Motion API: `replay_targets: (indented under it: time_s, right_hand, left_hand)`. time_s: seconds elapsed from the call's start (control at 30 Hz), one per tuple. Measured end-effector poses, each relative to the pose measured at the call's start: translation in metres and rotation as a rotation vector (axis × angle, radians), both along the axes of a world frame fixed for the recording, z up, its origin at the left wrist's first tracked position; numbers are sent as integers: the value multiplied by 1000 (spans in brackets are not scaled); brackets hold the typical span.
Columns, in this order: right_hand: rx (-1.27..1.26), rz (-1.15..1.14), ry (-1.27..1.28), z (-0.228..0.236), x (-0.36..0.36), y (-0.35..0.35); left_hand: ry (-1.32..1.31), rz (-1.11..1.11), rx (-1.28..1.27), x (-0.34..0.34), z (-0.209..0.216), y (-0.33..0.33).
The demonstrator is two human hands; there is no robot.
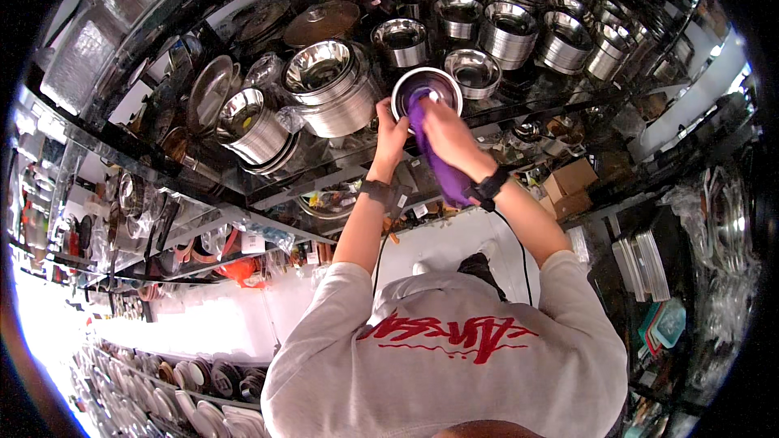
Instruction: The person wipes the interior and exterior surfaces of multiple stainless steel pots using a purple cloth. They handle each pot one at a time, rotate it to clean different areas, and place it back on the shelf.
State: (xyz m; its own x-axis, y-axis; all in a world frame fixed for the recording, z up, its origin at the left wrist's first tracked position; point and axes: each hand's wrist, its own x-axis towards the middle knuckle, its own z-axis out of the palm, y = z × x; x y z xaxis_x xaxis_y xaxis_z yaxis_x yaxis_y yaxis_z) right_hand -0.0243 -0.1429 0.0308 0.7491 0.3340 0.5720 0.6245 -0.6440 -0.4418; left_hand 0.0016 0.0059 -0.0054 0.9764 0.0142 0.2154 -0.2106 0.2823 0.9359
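Note:
A round steel bowl [456, 89] is tilted with its inside toward me, just above the shelf's front edge. My left hand [391, 131] grips its left rim, thumb near the edge and fingers behind. A purple cloth [442, 164] is bunched in my right hand [448, 134], which presses it inside the bowl. The cloth's loose end hangs down by my right wrist. Behind the bowl, a shallow steel bowl [473, 75] tops a low stack, and a stack of steel bowls [401, 42] stands to its left.
Several bowl stacks fill the dark shelf [542, 96], including a large stack [333, 101] at left and another stack [258, 131] beside it. Lower right sit a cardboard box [570, 182] and a row of flat trays [641, 266]. Plates [195, 414] line a rack at lower left.

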Motion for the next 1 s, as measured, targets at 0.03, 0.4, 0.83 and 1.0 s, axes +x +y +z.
replay_targets:
  time_s: [0.03, 0.4, 0.83, 1.0]
  right_hand:
    - [-200, -57, -163, -17, -2, 10]
    - [-635, -239, -156, -2, -2, 3]
    - [-239, 58, 90, 8, 9, 4]
    - [48, -29, -17, 4, 21, 3]
  left_hand:
    - [-98, 0, 50, 3, -4, 1]
    - [83, -104, -145, -7, 14, 5]
    - [-58, -65, -75, -7, 13, 7]
    - [-120, -56, 18, -4, 9, 4]
